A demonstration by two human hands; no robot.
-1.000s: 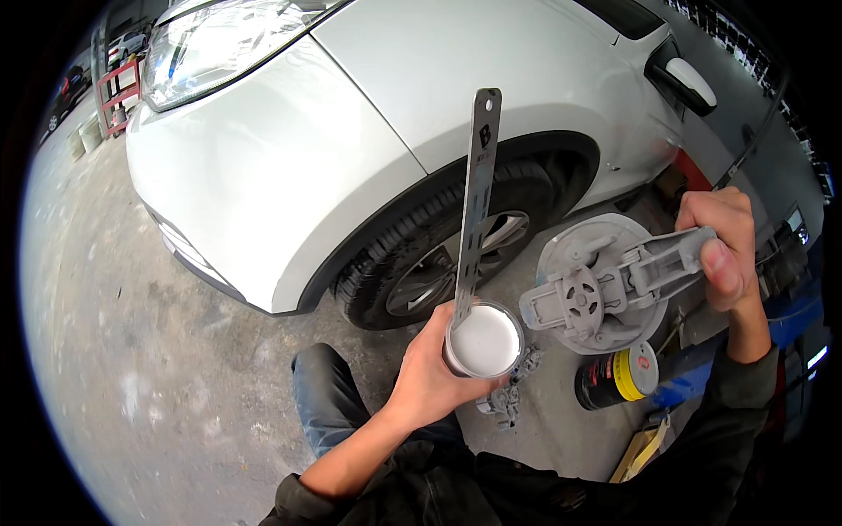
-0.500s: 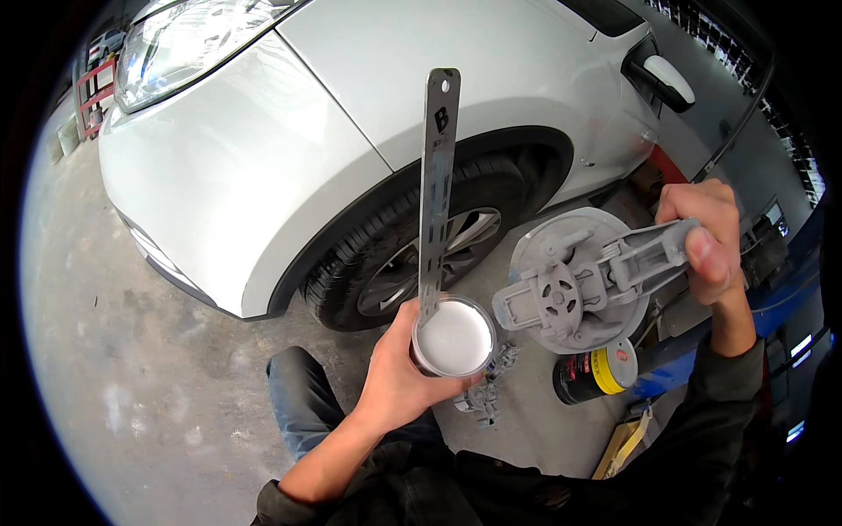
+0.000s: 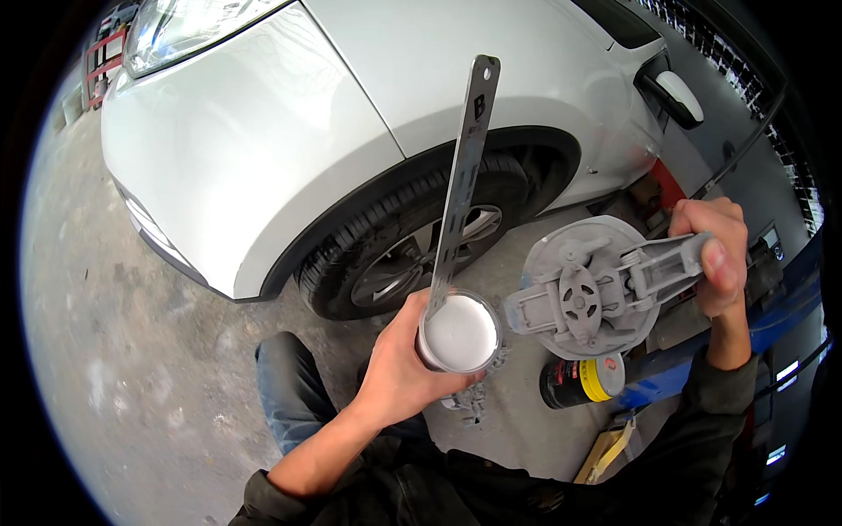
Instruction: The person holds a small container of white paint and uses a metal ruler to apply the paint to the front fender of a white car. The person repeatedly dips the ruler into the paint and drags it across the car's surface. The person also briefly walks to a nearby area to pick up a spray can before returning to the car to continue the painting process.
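My left hand [image 3: 405,364] is wrapped round a clear cup [image 3: 500,340] holding white paint [image 3: 460,334]. A long metal mixing ruler [image 3: 463,167] stands in the cup at its far left side, leaning right at the top. My right hand [image 3: 715,250] grips the handle of a grey, paint-crusted mixing lid [image 3: 580,302], thumb on top near the lever. The lid is round, with clamps and a slotted knob. Its spout end points left, beside the cup's rim. Any can beneath it is hidden, and no stream of paint shows.
A white car [image 3: 289,131] with a black-trimmed wheel [image 3: 403,280] stands ahead. Below the lid, a black and yellow can [image 3: 583,380] stands by a blue beam [image 3: 675,373]. Grey crusted parts [image 3: 469,403] lie under the cup. My knee [image 3: 289,377] is at lower left.
The ruler's top has swung right, and the cup has shifted slightly right. The mixing lid has moved a little right and down, staying in my right hand. The view has shifted slightly too.
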